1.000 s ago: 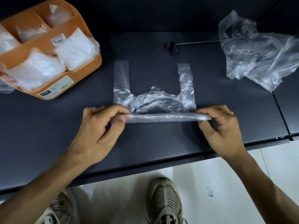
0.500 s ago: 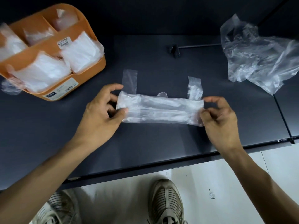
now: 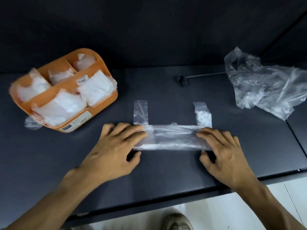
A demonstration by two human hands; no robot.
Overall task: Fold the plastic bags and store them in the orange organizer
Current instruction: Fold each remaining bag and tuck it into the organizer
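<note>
Plainly, the fingers [image 3: 132, 130] of the left hand [image 3: 116, 150] lie fairly straight, pressing one end of the folded plastic bag [image 3: 172, 138]; the right hand [image 3: 227, 155] presses the other end the same way, nothing pinched. The bag is a flat strip on the dark table [image 3: 49, 155], its two handles [image 3: 140, 112] sticking out past the far edge. This looks like the flattening step of a fold. Next, the handles likely need folding in, then the strip folded small for the orange organizer [image 3: 99, 103], well apart at left. A crumpled bag [image 3: 265, 85] waits far right.
</note>
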